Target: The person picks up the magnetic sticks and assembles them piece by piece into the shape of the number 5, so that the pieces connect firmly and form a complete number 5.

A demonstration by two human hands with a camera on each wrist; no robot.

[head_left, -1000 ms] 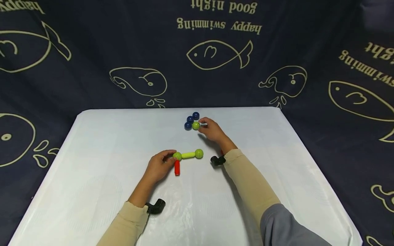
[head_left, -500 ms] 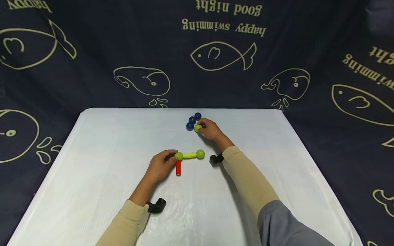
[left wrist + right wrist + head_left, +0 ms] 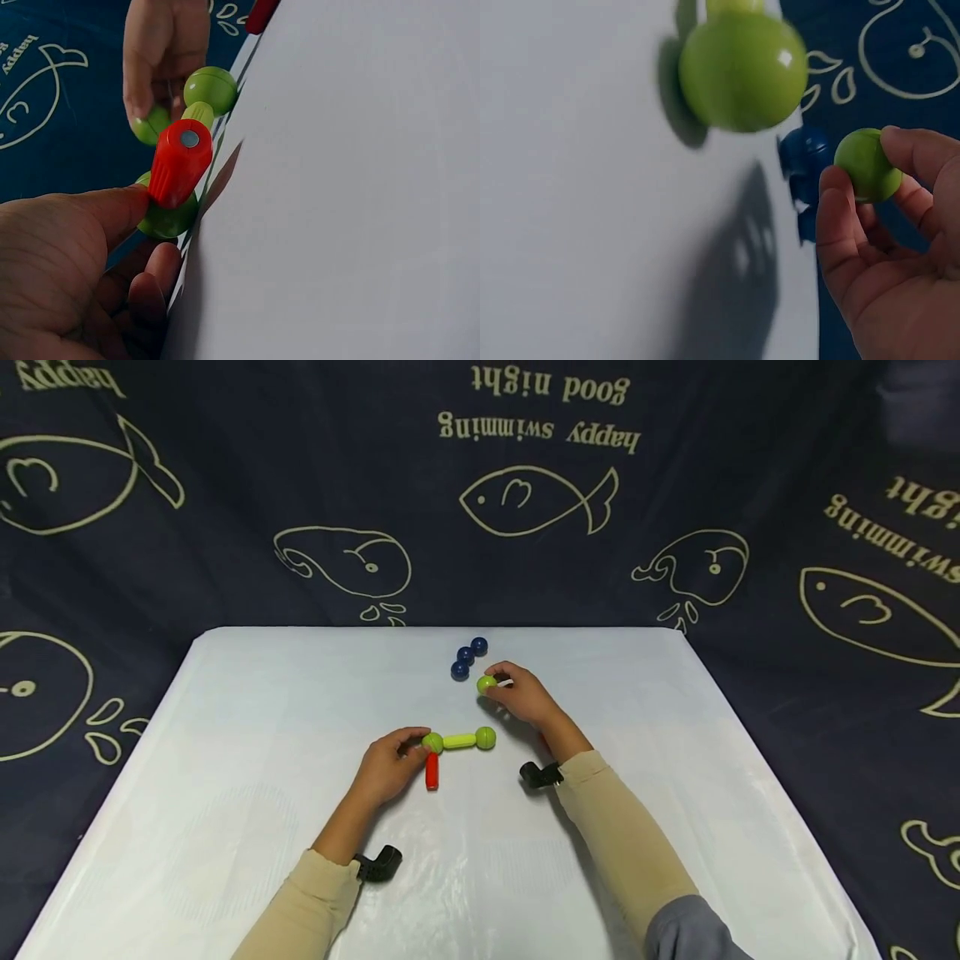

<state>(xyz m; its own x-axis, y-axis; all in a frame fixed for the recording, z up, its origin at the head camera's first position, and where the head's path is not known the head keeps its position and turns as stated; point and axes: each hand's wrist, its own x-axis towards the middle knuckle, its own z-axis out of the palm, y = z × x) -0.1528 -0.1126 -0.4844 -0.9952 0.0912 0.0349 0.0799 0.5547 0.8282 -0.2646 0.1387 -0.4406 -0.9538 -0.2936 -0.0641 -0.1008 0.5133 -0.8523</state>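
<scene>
Right fingers (image 3: 835,225) around green ball (image 3: 866,166).

A white table (image 3: 247,710) is carrying three blue balls (image 3: 465,656) at 12 o'clock; nearer, a green bar (image 3: 459,741) is joining two green balls (image 3: 486,738), a red bar (image 3: 432,772) is pointing to 6 o'clock, another red bar (image 3: 259,16) lying part-hidden at 3.

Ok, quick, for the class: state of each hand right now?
Left hand: holding the green ball joined to the red rod.
Right hand: holding the separate green ball.
</scene>
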